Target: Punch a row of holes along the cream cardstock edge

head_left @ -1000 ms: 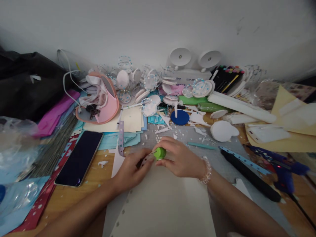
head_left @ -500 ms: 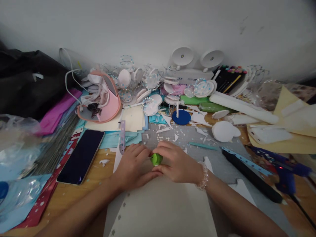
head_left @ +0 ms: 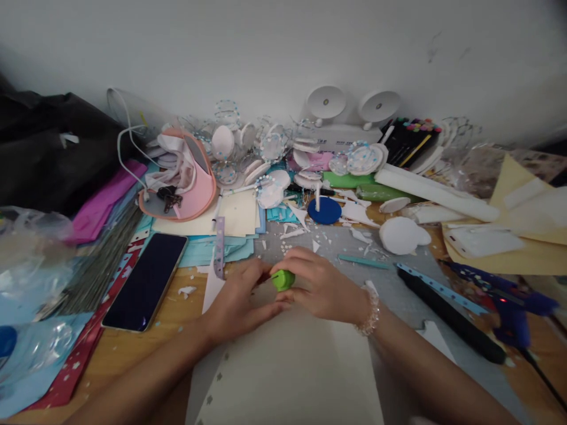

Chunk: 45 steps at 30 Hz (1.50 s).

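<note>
Head view, down onto a crowded wooden worktop (head_left: 133, 360). Catches both bare hands meeting at mid-frame over a small green plastic piece (head_left: 283, 280), rounded, smooth and glossy, set at the far edge of a large off-white paper sheet (head_left: 287, 372). Clamps the right hand (head_left: 321, 289) over that piece, thumb on the near side, fingers arched across the top, grip clenched on it. Curls the left hand (head_left: 239, 298) in from the other side, fingertips against the piece's left flank; cannot tell a true pinch from a mere touch there. Wears a bracelet (head_left: 371, 310) of clear, pale beads on the right wrist. Shows a row of small punched holes (head_left: 220, 375) down the sheet's left edge, and a grey mat (head_left: 398, 283) beyond its far corner, dusted with white paper scraps (head_left: 292, 233). Leaves a dark, glass-faced phone (head_left: 144, 282) lying flat to the left, well apart from the hands, beside red star-dotted paper (head_left: 84, 348). Frames along the right a long matt black rod (head_left: 452, 319), a blue perforated strip (head_left: 438, 287) touching it, then a blue glue gun (head_left: 509, 304). Takes in, heaped against the white wall (head_left: 266, 47), round white foam discs (head_left: 361, 158) trimmed with blue beads, a pink visor (head_left: 195, 183), a blue disc with a white post (head_left: 325, 211), a pack of coloured markers (head_left: 410, 139).
</note>
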### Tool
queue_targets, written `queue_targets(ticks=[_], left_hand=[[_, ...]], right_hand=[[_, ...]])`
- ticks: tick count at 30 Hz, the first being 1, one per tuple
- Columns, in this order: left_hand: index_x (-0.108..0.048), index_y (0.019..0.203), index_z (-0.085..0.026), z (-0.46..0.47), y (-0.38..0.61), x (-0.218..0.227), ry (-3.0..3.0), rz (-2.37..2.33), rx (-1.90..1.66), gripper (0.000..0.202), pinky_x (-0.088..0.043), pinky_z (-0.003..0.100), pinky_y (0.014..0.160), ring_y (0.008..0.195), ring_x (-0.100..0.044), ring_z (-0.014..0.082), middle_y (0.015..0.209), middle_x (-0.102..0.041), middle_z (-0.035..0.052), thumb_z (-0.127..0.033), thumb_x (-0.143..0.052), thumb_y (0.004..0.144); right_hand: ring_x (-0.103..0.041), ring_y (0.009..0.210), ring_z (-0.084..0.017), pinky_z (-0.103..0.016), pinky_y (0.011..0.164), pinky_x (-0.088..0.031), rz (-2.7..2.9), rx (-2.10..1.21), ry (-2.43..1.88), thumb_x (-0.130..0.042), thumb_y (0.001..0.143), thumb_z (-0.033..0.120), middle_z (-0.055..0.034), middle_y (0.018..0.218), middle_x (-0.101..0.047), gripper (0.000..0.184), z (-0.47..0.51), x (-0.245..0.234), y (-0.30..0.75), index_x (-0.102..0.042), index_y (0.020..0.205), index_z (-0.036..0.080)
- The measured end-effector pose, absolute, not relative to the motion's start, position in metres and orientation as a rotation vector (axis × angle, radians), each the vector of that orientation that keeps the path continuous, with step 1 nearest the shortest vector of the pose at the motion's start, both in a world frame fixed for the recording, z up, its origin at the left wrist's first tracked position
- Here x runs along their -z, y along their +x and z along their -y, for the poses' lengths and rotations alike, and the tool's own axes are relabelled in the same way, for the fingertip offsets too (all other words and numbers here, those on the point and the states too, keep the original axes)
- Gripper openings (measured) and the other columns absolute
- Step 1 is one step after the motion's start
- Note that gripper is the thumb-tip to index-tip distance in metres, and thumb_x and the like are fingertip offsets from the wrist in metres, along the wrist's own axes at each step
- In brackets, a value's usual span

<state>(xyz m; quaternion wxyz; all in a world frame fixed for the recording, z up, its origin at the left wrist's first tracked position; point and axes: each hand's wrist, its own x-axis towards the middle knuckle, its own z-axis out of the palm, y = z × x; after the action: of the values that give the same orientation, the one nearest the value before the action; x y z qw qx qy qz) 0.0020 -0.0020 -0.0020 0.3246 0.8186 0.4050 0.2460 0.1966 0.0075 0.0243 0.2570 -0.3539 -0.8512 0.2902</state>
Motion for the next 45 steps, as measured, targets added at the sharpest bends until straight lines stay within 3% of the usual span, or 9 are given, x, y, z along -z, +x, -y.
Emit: queue_targets(ticks=[3, 7, 10, 23, 28, 34, 39, 45], left_hand=[[-0.053, 0.094, -0.016, 0.000, 0.000, 0.003, 2.160, -1.038, -0.650, 0.033, -0.039, 0.027, 0.068, 0.077, -0.052, 0.0170, 0.084, -0.057, 0.0027, -0.042, -0.063, 0.078], [-0.053, 0.085, -0.015, -0.002, 0.001, 0.005, 2.204, -0.980, -0.671, 0.014, -0.037, 0.025, 0.065, 0.071, -0.052, 0.0142, 0.075, -0.056, 0.0009, -0.027, -0.048, 0.089], [-0.052, 0.079, -0.016, -0.002, 0.002, 0.003, 2.200, -0.933, -0.707, 0.017, -0.036, 0.024, 0.064, 0.068, -0.050, 0.0123, 0.070, -0.053, -0.0004, -0.019, -0.041, 0.091], [-0.051, 0.080, -0.016, -0.001, 0.002, 0.003, 2.171, -0.820, -0.700, 0.016, -0.037, 0.024, 0.063, 0.070, -0.051, 0.0135, 0.074, -0.054, 0.0020, -0.019, -0.040, 0.091], [-0.049, 0.075, -0.016, -0.001, 0.002, 0.006, 2.216, -0.845, -0.712, 0.020, -0.036, 0.023, 0.062, 0.067, -0.050, 0.0129, 0.070, -0.051, 0.0011, -0.020, -0.040, 0.092], [-0.047, 0.069, -0.015, -0.001, 0.001, 0.009, 2.112, -0.948, -0.665, 0.026, -0.035, 0.023, 0.060, 0.061, -0.045, 0.0111, 0.065, -0.046, -0.0015, -0.026, -0.042, 0.092], [-0.053, 0.074, -0.014, -0.002, 0.001, 0.001, 1.931, -0.964, -0.632, 0.027, -0.037, 0.023, 0.061, 0.064, -0.048, 0.0111, 0.069, -0.051, -0.0006, -0.028, -0.039, 0.093], [-0.047, 0.067, -0.015, -0.001, 0.001, 0.003, 1.980, -0.961, -0.665, 0.028, -0.035, 0.022, 0.057, 0.060, -0.044, 0.0098, 0.064, -0.045, -0.0028, -0.028, -0.041, 0.091]], right_hand=[[-0.052, 0.087, -0.019, -0.032, 0.079, -0.046, 2.299, -0.792, -0.971, -0.068, 0.076, 0.021, -0.0053, 0.088, -0.056, 0.025, -0.008, -0.027, 0.197, -0.058, 0.098, 0.017], [-0.053, 0.092, -0.019, -0.033, 0.082, -0.046, 2.276, -0.799, -0.955, -0.067, 0.077, 0.025, -0.0060, 0.092, -0.058, 0.028, -0.008, -0.032, 0.198, -0.057, 0.102, 0.017], [-0.054, 0.096, -0.020, -0.034, 0.086, -0.046, 2.293, -0.804, -0.949, -0.067, 0.077, 0.028, -0.0069, 0.096, -0.059, 0.031, -0.008, -0.035, 0.200, -0.057, 0.104, 0.017], [-0.057, 0.096, -0.018, -0.032, 0.086, -0.045, 2.217, -0.965, -0.937, -0.070, 0.074, 0.024, -0.0043, 0.098, -0.062, 0.030, -0.007, -0.044, 0.198, -0.058, 0.101, 0.020], [-0.057, 0.095, -0.017, -0.030, 0.085, -0.045, 2.001, -1.072, -0.998, -0.067, 0.077, 0.030, -0.0041, 0.100, -0.060, 0.031, -0.009, -0.043, 0.204, -0.058, 0.105, 0.021], [-0.060, 0.086, -0.016, -0.029, 0.077, -0.047, 1.530, -1.389, -1.200, -0.055, 0.083, 0.043, -0.0038, 0.090, -0.064, 0.026, -0.018, -0.041, 0.208, -0.059, 0.095, 0.020], [-0.060, 0.079, -0.015, -0.030, 0.076, -0.046, 1.220, -1.562, -1.317, -0.051, 0.083, 0.051, -0.0054, 0.083, -0.066, 0.036, -0.026, -0.032, 0.208, -0.063, 0.087, 0.017], [-0.050, 0.065, -0.011, -0.023, 0.056, -0.039, 1.109, -1.545, -1.390, -0.054, 0.080, 0.054, -0.0026, 0.077, -0.059, 0.039, -0.032, -0.018, 0.213, -0.065, 0.083, 0.017]])
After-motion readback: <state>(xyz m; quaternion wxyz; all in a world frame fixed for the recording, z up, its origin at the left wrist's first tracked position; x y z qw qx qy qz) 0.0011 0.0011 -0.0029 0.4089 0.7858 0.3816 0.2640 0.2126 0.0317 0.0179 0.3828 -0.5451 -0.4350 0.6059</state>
